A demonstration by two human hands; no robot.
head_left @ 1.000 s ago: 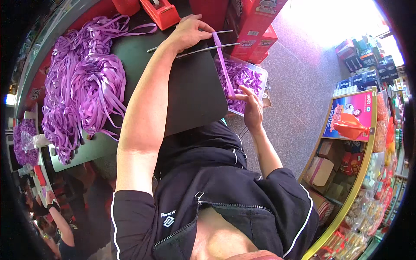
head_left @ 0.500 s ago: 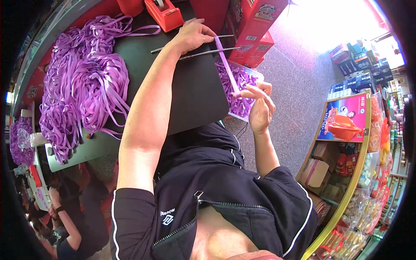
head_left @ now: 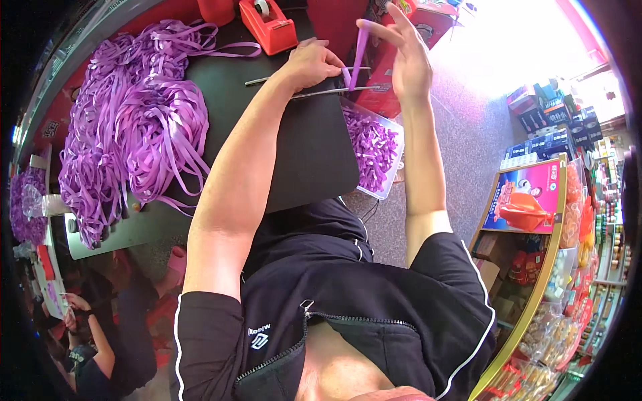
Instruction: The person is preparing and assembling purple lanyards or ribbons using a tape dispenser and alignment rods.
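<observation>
Two thin metal rods, a nearer rod (head_left: 328,91) and a farther rod (head_left: 257,81), stick out past the right edge of the black table. A strip of purple ribbon (head_left: 361,50) passes around them. My left hand (head_left: 309,65) rests at the rods, its fingertips pinched on the ribbon beside them. Raised to the right of the rods, my right hand (head_left: 409,60) has the ribbon's upper stretch at its fingertips, pulled up and taut. Its other fingers are stretched out. Below the rods, a clear plastic bin (head_left: 399,144) holds many short purple ribbon pieces (head_left: 371,147).
A big heap of purple ribbon (head_left: 160,127) covers the left of the black table (head_left: 307,154). An orange tape dispenser (head_left: 271,30) stands at the back. Red boxes (head_left: 381,73) are beyond the rods. Shelves of goods (head_left: 521,234) line the right. Another person's arm (head_left: 100,337) shows lower left.
My right hand has swung up and away from above the bin to beyond the rods, carrying the ribbon's end with it. My left hand stays by the rods.
</observation>
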